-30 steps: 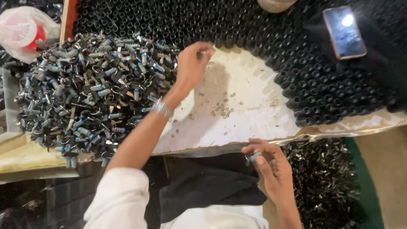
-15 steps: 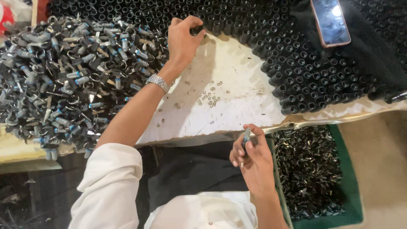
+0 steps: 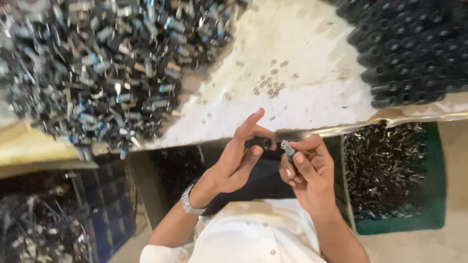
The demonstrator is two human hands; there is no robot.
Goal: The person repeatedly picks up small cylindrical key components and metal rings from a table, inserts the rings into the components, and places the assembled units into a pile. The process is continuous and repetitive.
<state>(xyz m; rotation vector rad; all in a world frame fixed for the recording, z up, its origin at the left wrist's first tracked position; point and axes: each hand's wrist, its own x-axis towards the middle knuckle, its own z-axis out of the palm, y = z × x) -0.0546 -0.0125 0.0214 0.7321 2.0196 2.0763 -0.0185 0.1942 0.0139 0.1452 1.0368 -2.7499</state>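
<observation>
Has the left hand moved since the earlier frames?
Yes. The left hand has come back from the rows of black tubes, off the white table, to beside the right hand.

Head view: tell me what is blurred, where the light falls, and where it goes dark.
Head view: the pile of small metal parts at upper left is smeared by motion blur; the hands, left hand and right hand, are sharper; the pale table top is brightly lit; the space under the table at lower left lies in deep shadow.
</observation>
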